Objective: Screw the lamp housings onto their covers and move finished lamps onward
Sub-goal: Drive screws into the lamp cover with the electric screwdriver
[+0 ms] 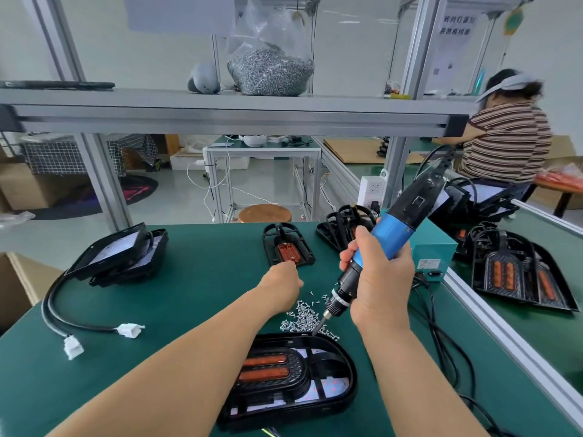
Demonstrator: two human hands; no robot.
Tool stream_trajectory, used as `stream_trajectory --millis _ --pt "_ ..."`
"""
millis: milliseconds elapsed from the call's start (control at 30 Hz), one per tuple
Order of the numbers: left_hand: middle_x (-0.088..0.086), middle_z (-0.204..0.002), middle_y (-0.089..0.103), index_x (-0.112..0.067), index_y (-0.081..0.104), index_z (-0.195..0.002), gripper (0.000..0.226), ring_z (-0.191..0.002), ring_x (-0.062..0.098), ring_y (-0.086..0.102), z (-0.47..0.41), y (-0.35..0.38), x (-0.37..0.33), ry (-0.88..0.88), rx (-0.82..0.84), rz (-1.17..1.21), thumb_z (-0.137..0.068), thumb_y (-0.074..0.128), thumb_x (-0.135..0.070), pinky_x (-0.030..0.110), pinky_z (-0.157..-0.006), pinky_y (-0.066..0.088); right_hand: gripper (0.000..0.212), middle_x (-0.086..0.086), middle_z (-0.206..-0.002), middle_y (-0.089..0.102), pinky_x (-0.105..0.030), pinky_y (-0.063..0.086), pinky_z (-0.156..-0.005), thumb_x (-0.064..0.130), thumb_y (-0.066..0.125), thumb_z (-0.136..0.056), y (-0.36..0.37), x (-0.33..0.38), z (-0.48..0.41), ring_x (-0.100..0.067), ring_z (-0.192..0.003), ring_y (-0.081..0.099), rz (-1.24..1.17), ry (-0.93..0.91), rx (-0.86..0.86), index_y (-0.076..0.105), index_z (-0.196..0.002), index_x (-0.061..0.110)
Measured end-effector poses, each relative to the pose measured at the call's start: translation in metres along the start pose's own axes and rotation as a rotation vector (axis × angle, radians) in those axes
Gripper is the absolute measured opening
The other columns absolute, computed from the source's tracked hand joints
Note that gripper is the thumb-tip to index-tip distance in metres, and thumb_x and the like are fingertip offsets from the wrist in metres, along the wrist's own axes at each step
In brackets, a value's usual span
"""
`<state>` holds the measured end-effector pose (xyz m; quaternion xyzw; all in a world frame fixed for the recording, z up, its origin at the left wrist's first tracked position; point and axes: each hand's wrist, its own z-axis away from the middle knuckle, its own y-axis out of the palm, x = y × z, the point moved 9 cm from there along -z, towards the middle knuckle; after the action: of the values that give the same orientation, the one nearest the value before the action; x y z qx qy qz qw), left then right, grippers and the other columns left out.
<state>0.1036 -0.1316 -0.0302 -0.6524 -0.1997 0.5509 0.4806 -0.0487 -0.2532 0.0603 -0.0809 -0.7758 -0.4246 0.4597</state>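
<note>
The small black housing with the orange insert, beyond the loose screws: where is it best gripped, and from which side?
Probably its near short edge, approached from the near side with the left hand, which is beside it. The housing lies flat, that edge faces the person, and a stack of housings stands near its right side. The right hand holds the screwdriver.

Sign: white sheet (454, 26) high above my right hand (378, 275); two lines of characters, too blurred for me to read.
Box label: sticker (426, 264) on teal box (438, 247) beside that hand; unreadable.
</note>
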Motion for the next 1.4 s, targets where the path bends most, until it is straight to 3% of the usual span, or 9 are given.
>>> stream_trajectory --millis 100,233,433,567,767,1167,1333,1400 --pt "0.005 -0.071 0.069 -0.007 0.06 -0.079 0.016 -0.062 0.013 0.068 0.041 -0.037 0.002 0.001 -0.101 0.509 -0.095 0.057 -0.009 0.028 -0.065 0.06 0.024 0.0 -0.063 0.057 -0.025 0.047 -0.048 0.02 0.069 -0.075 0.0 0.008 0.005 -0.015 -0.05 0.055 -0.028 -0.035 -0.023 0.051 -0.091 0.014" --pt "0.009 -0.072 0.073 -0.01 0.074 -0.079 0.01 -0.068 0.016 0.072 0.107 -0.054 0.01 0.023 -0.149 0.932 -0.085 0.071 -0.002 0.023 -0.063 0.058 0.021 0.002 -0.063 0.056 -0.027 0.047 -0.051 0.02 0.067 -0.078 0.004 0.024 0.013 -0.016 -0.054 0.055 -0.121 -0.079 -0.053 0.056 -0.096 0.02" --pt "0.012 -0.077 0.067 -0.003 0.078 -0.079 0.01 -0.064 0.016 0.066 0.149 -0.027 0.011 -0.101 0.075 1.537 -0.077 0.069 0.002 0.024 -0.061 0.057 0.03 0.003 -0.061 0.055 -0.031 0.047 -0.057 0.015 0.064 -0.083 0.024 0.053 0.03 -0.017 -0.054 0.052 -0.201 -0.197 -0.042 0.056 -0.111 0.02" --pt "0.011 -0.074 0.065 -0.003 0.077 -0.074 0.012 -0.059 0.014 0.063 0.158 -0.017 -0.004 -0.164 0.214 1.746 -0.075 0.065 -0.003 0.025 -0.055 0.057 0.035 0.006 -0.059 0.056 -0.03 0.049 -0.058 0.014 0.064 -0.085 0.042 0.068 0.039 -0.014 -0.053 0.054 -0.168 -0.28 0.017 0.055 -0.116 0.024" --pt "0.008 -0.073 0.062 -0.005 0.072 -0.072 0.015 -0.056 0.012 0.059 0.163 -0.012 -0.015 -0.174 0.296 1.805 -0.082 0.063 -0.012 0.024 -0.051 0.056 0.03 0.004 -0.063 0.057 -0.028 0.05 -0.056 0.02 0.068 -0.081 0.056 0.078 0.048 -0.014 -0.051 0.057 -0.123 -0.368 0.114 0.057 -0.107 0.03" --pt "0.005 -0.072 0.059 -0.01 0.073 -0.066 0.023 -0.056 0.01 0.056 0.159 -0.003 -0.017 -0.128 0.325 1.73 -0.085 0.063 -0.02 0.023 -0.051 0.054 0.029 0.003 -0.064 0.057 -0.028 0.05 -0.057 0.024 0.069 -0.08 0.049 0.075 0.047 -0.015 -0.052 0.055 -0.104 -0.359 0.116 0.059 -0.105 0.034" --pt "0.007 -0.075 0.065 -0.01 0.074 -0.072 0.019 -0.059 0.012 0.06 0.157 -0.008 -0.013 -0.087 0.161 1.618 -0.084 0.065 -0.022 0.023 -0.054 0.053 0.03 0.001 -0.062 0.058 -0.022 0.051 -0.057 0.021 0.067 -0.082 0.056 0.08 0.052 -0.012 -0.052 0.057 -0.05 -0.409 0.182 0.065 -0.09 0.05" --pt "-0.002 -0.084 0.071 -0.021 0.077 -0.084 0.019 -0.073 0.01 0.066 0.155 -0.022 -0.002 -0.013 -0.048 1.238 -0.093 0.063 -0.028 0.018 -0.067 0.052 0.027 -0.005 -0.064 0.059 -0.02 0.051 -0.057 0.022 0.068 -0.082 0.054 0.08 0.053 -0.012 -0.052 0.058 -0.002 -0.435 0.194 0.063 -0.093 0.046"
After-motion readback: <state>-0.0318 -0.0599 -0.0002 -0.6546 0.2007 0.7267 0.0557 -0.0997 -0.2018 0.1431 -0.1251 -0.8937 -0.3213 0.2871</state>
